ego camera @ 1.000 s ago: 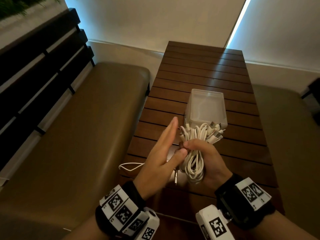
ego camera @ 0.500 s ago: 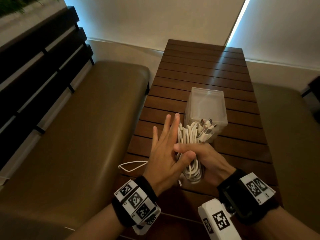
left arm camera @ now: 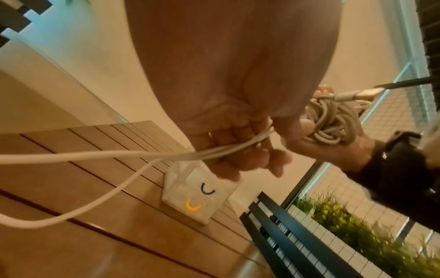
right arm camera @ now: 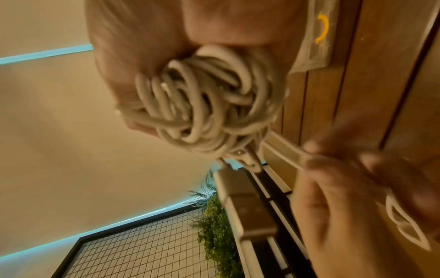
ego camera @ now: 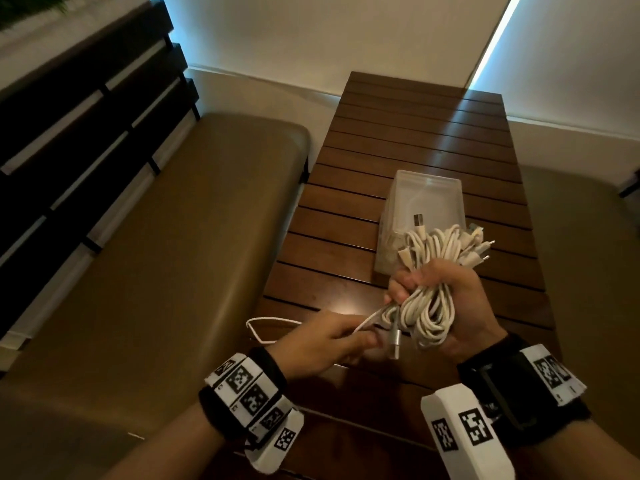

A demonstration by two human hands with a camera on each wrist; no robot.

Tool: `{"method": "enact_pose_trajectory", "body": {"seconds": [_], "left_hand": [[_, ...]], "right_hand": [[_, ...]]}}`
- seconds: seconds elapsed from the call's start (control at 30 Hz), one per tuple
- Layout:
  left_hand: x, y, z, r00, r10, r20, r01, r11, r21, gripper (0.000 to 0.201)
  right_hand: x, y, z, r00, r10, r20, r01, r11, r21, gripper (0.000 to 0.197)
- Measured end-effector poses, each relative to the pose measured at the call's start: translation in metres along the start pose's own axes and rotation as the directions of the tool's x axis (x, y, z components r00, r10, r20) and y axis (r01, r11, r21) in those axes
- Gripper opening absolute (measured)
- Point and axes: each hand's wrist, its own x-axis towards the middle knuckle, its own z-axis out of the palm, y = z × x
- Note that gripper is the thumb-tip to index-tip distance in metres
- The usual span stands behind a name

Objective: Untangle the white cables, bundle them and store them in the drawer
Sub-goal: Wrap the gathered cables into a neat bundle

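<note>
From the head view, a slatted wooden table (ego camera: pixel 398 140) runs away from the person, with a brown padded bench (ego camera: pixel 156 254) at 9 o'clock of it. A clear plastic drawer box (ego camera: pixel 424 199) stands on the table, at 12 o'clock of the hands. The right hand (ego camera: pixel 446 306) has its fingers curled tight around the bundle of white cables (ego camera: pixel 429 303), and the plug ends stick out over the near edge of the box. The left hand (ego camera: pixel 329 341) pinches one loose cable (ego camera: pixel 263 329) that leaves the bundle and loops on the table at 9 o'clock. A silver plug (ego camera: pixel 498 342) hangs between the two hands.

In the left wrist view, the left hand (left arm camera: pixel 238 146) has its fingers closed on two strands of the loose cable (left arm camera: pixel 100 158), and the box (left arm camera: pixel 190 199) shows a blue and a yellow handle.

In the right wrist view, the bundle (right arm camera: pixel 204 105) fills the closed right hand (right arm camera: pixel 190 28); the silver plug (right arm camera: pixel 245 203) dangles under it, and the left hand (right arm camera: pixel 357 188) is blurred at 4 o'clock.
</note>
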Motion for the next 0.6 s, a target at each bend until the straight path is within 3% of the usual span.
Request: {"method": "enact_pose_trajectory", "body": {"seconds": [0.07,0.17,0.23,0.33,0.4,0.47,0.53,0.6], "left_hand": [[-0.011,-0.005,-0.008,0.999,-0.053,-0.008,0.053,0.998,0.016,0.036],[-0.03,-0.013,-0.038,0.985,-0.159,-0.059,0.158,0.987,-0.023,0.04],[-0.037,-0.011,-0.056,0.987,-0.082,-0.135,0.087,0.996,0.031,0.043],[-0.036,0.009,-0.064,0.973,0.099,-0.208,-0.084,0.993,0.081,0.043],[-0.031,0.024,-0.063,0.964,0.156,-0.214,-0.141,0.986,0.083,0.037],[-0.027,0.034,-0.061,0.962,0.174,-0.209,-0.165,0.984,0.061,0.034],[-0.022,0.039,-0.056,0.958,0.187,-0.219,-0.181,0.982,0.048,0.036],[-0.015,0.041,-0.051,0.948,0.214,-0.235,-0.197,0.976,0.094,0.036]], "right_hand": [[-0.002,-0.013,-0.002,0.998,-0.031,0.057,0.033,0.999,-0.042,0.039],[-0.009,-0.035,-0.016,0.997,-0.031,0.076,0.044,0.984,-0.171,0.049],[-0.013,-0.041,-0.022,0.999,-0.025,0.028,0.033,0.935,-0.354,0.058],[-0.014,-0.032,-0.015,0.997,-0.081,0.011,0.071,0.795,-0.603,0.023],[-0.013,-0.024,-0.012,0.996,-0.087,0.012,0.072,0.722,-0.689,0.023],[-0.012,-0.015,-0.015,0.996,-0.083,0.018,0.071,0.705,-0.706,0.028],[-0.01,-0.007,-0.017,0.996,-0.077,0.04,0.084,0.728,-0.68,0.023],[-0.01,0.0,-0.014,0.995,-0.061,0.073,0.094,0.764,-0.638,0.03]]}}
